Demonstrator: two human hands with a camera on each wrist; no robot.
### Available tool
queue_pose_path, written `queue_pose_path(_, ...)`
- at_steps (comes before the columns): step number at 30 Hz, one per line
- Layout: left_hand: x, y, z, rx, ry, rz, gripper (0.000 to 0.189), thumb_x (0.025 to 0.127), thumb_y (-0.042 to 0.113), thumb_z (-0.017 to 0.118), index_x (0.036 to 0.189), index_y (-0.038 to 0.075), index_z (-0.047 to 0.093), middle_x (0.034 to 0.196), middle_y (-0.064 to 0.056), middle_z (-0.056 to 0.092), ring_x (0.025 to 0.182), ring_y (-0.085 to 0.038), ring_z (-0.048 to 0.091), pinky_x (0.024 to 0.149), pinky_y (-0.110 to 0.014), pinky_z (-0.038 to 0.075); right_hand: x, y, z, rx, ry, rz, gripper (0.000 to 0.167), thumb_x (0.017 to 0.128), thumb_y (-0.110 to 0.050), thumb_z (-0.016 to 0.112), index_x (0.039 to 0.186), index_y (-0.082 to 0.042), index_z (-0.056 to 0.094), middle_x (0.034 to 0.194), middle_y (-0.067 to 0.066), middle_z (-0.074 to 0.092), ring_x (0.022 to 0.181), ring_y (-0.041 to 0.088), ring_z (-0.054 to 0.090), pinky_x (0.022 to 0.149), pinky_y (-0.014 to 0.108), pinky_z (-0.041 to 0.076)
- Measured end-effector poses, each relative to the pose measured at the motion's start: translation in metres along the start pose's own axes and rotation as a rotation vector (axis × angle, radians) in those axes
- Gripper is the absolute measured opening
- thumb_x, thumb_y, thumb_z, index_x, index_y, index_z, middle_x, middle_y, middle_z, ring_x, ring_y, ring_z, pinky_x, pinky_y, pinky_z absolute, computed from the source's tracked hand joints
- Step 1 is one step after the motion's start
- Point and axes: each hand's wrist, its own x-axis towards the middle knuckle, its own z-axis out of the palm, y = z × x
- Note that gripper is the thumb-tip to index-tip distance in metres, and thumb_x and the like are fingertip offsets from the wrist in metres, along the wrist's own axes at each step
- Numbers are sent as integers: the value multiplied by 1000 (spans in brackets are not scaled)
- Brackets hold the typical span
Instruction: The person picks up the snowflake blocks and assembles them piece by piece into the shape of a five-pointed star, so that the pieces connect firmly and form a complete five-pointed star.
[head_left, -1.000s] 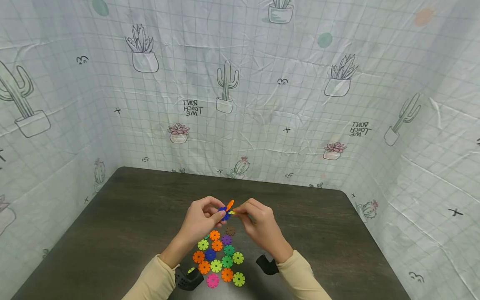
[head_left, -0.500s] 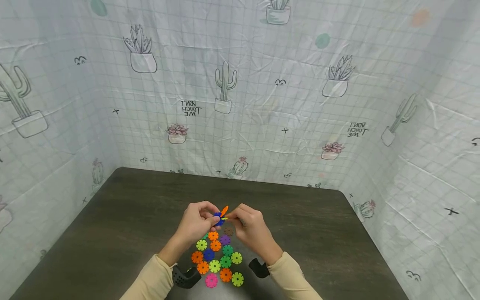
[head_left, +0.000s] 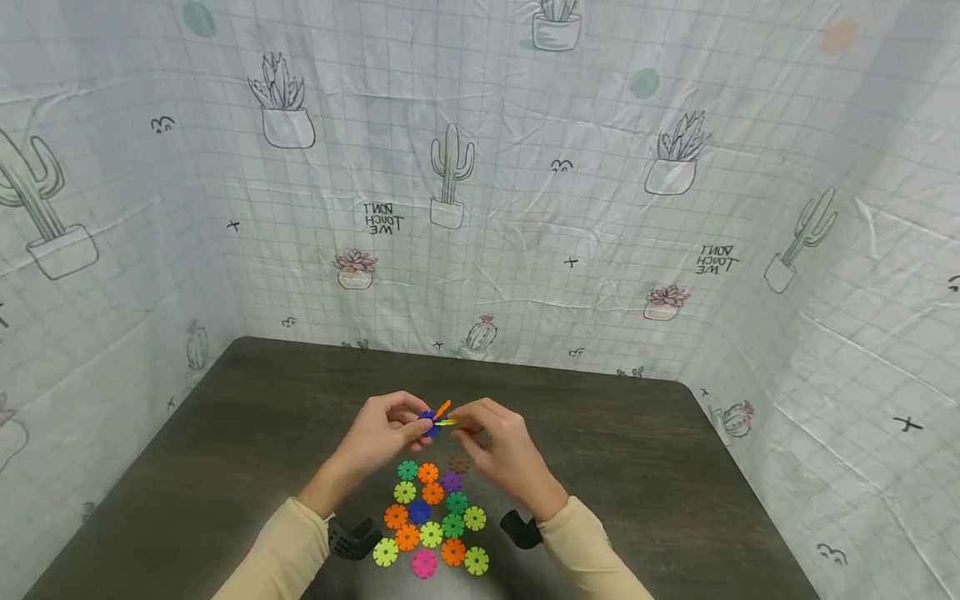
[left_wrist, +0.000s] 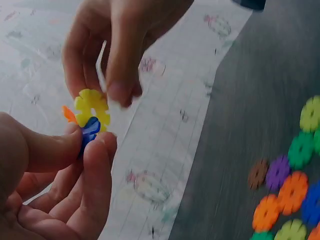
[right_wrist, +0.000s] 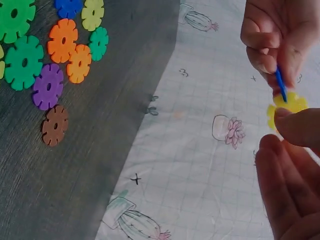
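In the head view, my left hand [head_left: 381,433] pinches a blue notched disc [head_left: 429,423] between thumb and fingers, raised above the table. An orange disc [head_left: 442,409] and a yellow disc [head_left: 447,422] are joined to the blue one and stick out from it. The right hand [head_left: 495,442] is beside the yellow disc [left_wrist: 91,107]; in the left wrist view its fingers lie behind that disc's edge, while the thumb stands apart from it. Part of the blue disc [left_wrist: 90,134] is hidden by the left fingers.
Several loose notched discs lie flat on the dark table [head_left: 600,467] in front of the person, among them a pink one [head_left: 423,563], a purple one [head_left: 452,482] and a brown one [head_left: 458,464]. A cactus-print cloth [head_left: 510,250] surrounds the table.
Both hands dipped slightly with the joined discs and rose again, shifting a little left. The right fingers have loosened, and more of the yellow disc shows. The loose discs stay put.
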Motion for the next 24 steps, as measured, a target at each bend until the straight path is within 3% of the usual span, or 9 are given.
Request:
queue_pose_path(5, 6, -13, -27, 129, 116, -39, 17, 99, 7, 65, 113, -2, 67, 96, -18, 73, 77, -17, 70, 69, -27, 60, 0, 8, 2, -4, -97, 171, 24, 89, -6, 78, 110, -11, 70, 105, 4, 67, 89, 16, 68, 79, 35, 61)
queue_pose_path(8, 7, -31, -47, 211, 180, -102, 17, 99, 7, 65, 114, -2, 67, 96, -17, 73, 79, -22, 71, 73, -32, 61, -2, 18, 7, -6, -251, 256, 21, 91, -10, 77, 111, -12, 71, 108, 7, 67, 98, 24, 67, 86, 42, 59)
queue_pose_path(12, 2, -58, -70, 307, 207, -202, 18, 99, 6, 64, 115, -2, 67, 93, -14, 73, 80, -25, 71, 76, -40, 61, -7, 34, 20, -26, -497, 326, 24, 94, -13, 74, 117, -9, 71, 118, 11, 66, 109, 31, 64, 91, 46, 57)
queue_pose_path(16, -3, -76, -88, 351, 186, -257, 21, 98, 3, 64, 117, -6, 66, 91, -14, 70, 73, -19, 70, 71, -36, 62, -10, 43, 31, -83, -667, 369, 30, 94, -16, 74, 124, -12, 69, 121, 8, 61, 100, 23, 62, 82, 35, 56)
queue_pose_path(19, -5, -87, -97, 380, 183, -273, 20, 97, 2, 65, 115, -7, 66, 89, -14, 68, 68, -14, 67, 65, -31, 61, -13, 48, 37, -111, -718, 406, 33, 93, -13, 75, 125, -15, 68, 118, 6, 57, 89, 16, 56, 75, 31, 53)
queue_pose_path(24, -8, -100, -102, 460, 179, -290, 21, 95, 2, 67, 114, -7, 65, 88, -14, 64, 65, -14, 65, 62, -29, 59, -18, 57, 41, -121, -715, 440, 30, 90, -10, 77, 119, -15, 70, 107, 4, 56, 86, 14, 51, 75, 31, 51)
